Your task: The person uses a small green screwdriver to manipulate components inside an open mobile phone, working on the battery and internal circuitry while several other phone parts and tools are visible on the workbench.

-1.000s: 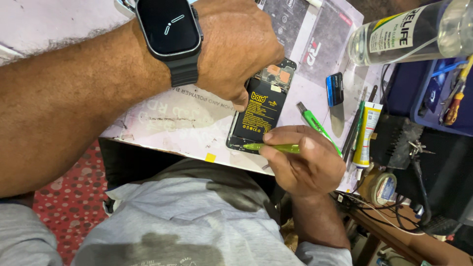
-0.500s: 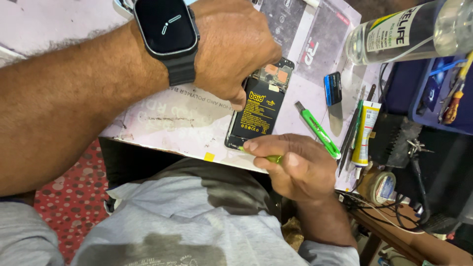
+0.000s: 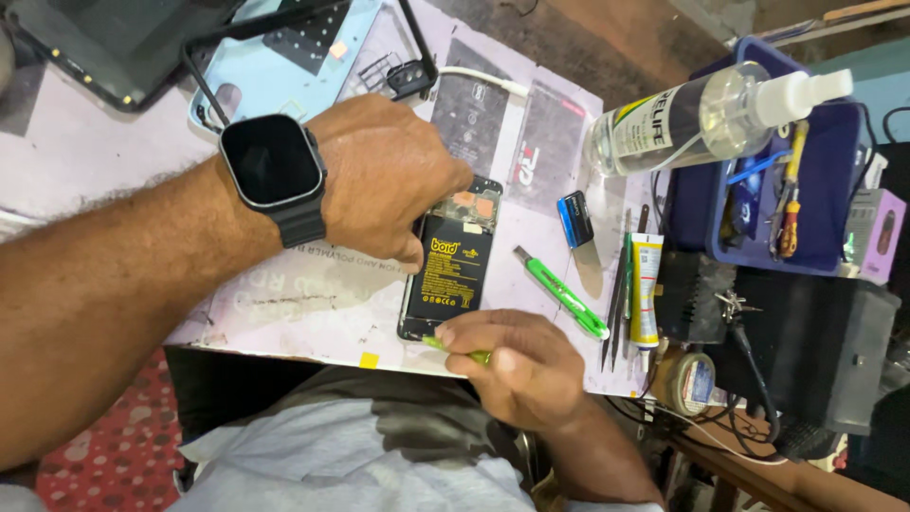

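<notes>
- Now shifted from a second ago: green tool [image 3: 455, 349] no longer held out like a pen with its length showing, but tucked under the right hand [image 3: 517, 365], only a short green stub visible.
- Tip of that stub touching the lower edge of the opened phone [image 3: 450, 275], near its bottom corner, much the same spot as before.
- Head view also tipped further up the desk [image 3: 114, 161], bringing the spray bottle [image 3: 701, 118] and blue tray [image 3: 829, 204] more fully into sight; watch [image 3: 275, 171] face gone dark where it was lit earlier.
- Judged from that: work kept at the phone's lower edge, with a tighter, closer grip on the tool and the phone unmoved.
- Left hand [image 3: 389, 180] laid over the phone's upper part, fingers curled downward, thumb tip against the phone's left edge beside the black battery; hard to tell whether pinching both edges or only pressing down, the far fingers being hidden.
- Right hand closed in a loose fist around the green tool, thumb and forefinger clamped on it, knuckles just beside the desk's near edge.
- Opened phone lying flat on the desk mat, back cover off, between the two hands.
- To the right and apart from the hands: green utility knife [image 3: 561, 292], dark tweezers [image 3: 616, 303], glue tube [image 3: 646, 299].
</notes>
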